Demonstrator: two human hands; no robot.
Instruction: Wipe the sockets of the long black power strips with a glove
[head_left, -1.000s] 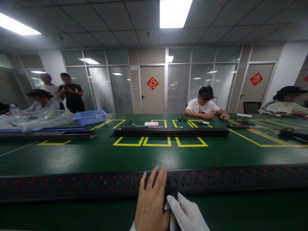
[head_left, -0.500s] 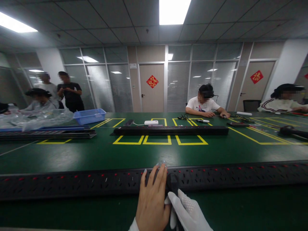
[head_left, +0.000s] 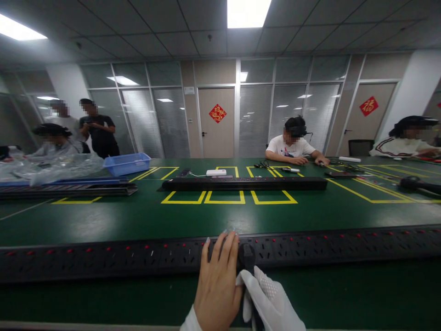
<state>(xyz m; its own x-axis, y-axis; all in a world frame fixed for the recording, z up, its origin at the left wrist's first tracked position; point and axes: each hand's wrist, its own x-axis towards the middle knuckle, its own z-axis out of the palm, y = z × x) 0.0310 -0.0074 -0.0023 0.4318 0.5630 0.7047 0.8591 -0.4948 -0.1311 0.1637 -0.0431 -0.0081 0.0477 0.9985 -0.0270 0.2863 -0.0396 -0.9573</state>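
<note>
A long black power strip [head_left: 138, 261] lies across the table in front of me, with rows of sockets and small red parts along it. My left hand [head_left: 218, 280] is bare and rests flat on the strip, fingers stretched out and pointing away from me. Beside it, my right hand [head_left: 270, 301] in a white glove with gripping dots is closed around a black plug [head_left: 247, 255]. The plug's rounded head is up against the strip's sockets, just right of my left fingers. Whether its pins are inserted is hidden. The right thumb and fingertips touch or nearly touch my left hand.
On the green table [head_left: 113, 220] with yellow tape outlines lies a second black strip [head_left: 244, 184]. Metal channels [head_left: 69, 189] and a blue basket [head_left: 127, 164] are at left. A white power bank [head_left: 216, 173] lies farther back. Several people sit or stand beyond.
The view has tilted slightly, and the near strip sits a little higher in it. Both hands keep almost the same pose on the strip and the plug.
</note>
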